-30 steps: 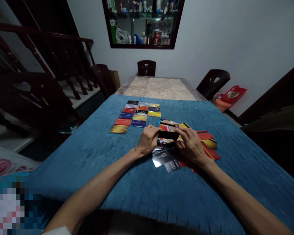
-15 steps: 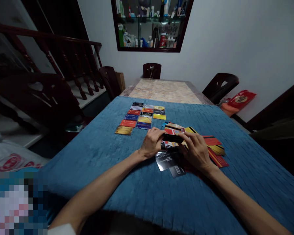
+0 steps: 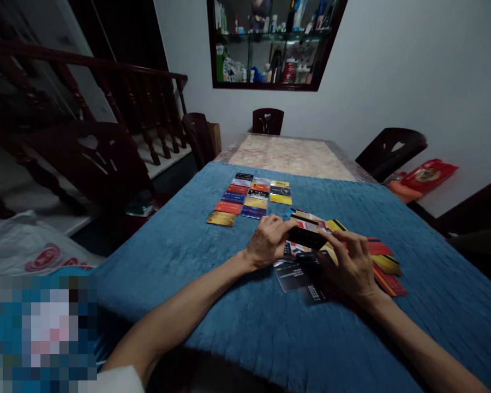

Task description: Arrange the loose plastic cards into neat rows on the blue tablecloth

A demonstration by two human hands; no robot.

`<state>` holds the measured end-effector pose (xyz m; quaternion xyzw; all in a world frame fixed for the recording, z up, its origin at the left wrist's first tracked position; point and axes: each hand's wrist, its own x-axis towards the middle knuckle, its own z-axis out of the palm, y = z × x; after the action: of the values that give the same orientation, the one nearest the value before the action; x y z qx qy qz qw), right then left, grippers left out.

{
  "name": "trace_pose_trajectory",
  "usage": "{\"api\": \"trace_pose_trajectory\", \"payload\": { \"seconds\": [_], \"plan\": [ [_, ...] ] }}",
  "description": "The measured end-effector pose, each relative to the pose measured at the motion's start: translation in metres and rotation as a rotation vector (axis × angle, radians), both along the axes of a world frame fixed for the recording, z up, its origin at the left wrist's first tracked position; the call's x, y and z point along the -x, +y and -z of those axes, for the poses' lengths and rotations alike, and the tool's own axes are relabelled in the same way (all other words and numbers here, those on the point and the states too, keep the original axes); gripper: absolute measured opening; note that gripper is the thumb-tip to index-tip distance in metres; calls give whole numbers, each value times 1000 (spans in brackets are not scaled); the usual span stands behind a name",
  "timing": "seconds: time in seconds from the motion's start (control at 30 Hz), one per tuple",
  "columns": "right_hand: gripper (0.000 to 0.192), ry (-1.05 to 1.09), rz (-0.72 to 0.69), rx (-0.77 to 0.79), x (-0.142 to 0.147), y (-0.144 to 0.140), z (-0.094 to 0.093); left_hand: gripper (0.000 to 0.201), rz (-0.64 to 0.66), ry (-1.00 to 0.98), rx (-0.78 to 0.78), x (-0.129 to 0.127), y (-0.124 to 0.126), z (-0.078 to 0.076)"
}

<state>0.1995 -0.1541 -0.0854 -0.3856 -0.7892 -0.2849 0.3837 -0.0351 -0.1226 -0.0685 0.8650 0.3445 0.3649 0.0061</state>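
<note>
A black card [image 3: 307,237] is held level between my two hands, above a loose heap of cards. My left hand [image 3: 270,242] pinches its left end. At its right end, the thumb and fingers of my right hand [image 3: 354,262] are closed on it. Beneath, the heap shows grey cards [image 3: 292,277], a yellow card [image 3: 336,225] and red cards [image 3: 388,279], partly hidden by my hands. Farther off to the left, bank-type cards lie overlapped in three columns, with a gold card [image 3: 221,219] nearest me and a yellow card [image 3: 281,198] in the right column.
A blue cloth [image 3: 167,245] covers the near part of the table; its patterned top [image 3: 286,153] shows beyond. Dark wooden chairs [image 3: 268,121] stand around it. A white plastic bag [image 3: 28,245] is at the left, and a red package [image 3: 429,176] at the right.
The view has swung slightly left, so everything sits farther right. The black card is still between both hands and its face is tilted more toward me.
</note>
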Motion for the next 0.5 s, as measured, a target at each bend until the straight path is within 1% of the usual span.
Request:
{"api": "trace_pose_trajectory", "payload": {
  "seconds": [0.13, 0.3, 0.5],
  "plan": [
    [61, -40, -16, -22, 3, 3, -4, 40, 1, 56, -33, 7, 1, -4],
    [59, -73, -51, -3, 12, 10, -17, 45, 27, 168, -96, 19, 2, -15],
    [53, -91, -120, -4, 27, 33, -33, 49, -52, 231, -100, 35, 10, -25]
  ]
}}
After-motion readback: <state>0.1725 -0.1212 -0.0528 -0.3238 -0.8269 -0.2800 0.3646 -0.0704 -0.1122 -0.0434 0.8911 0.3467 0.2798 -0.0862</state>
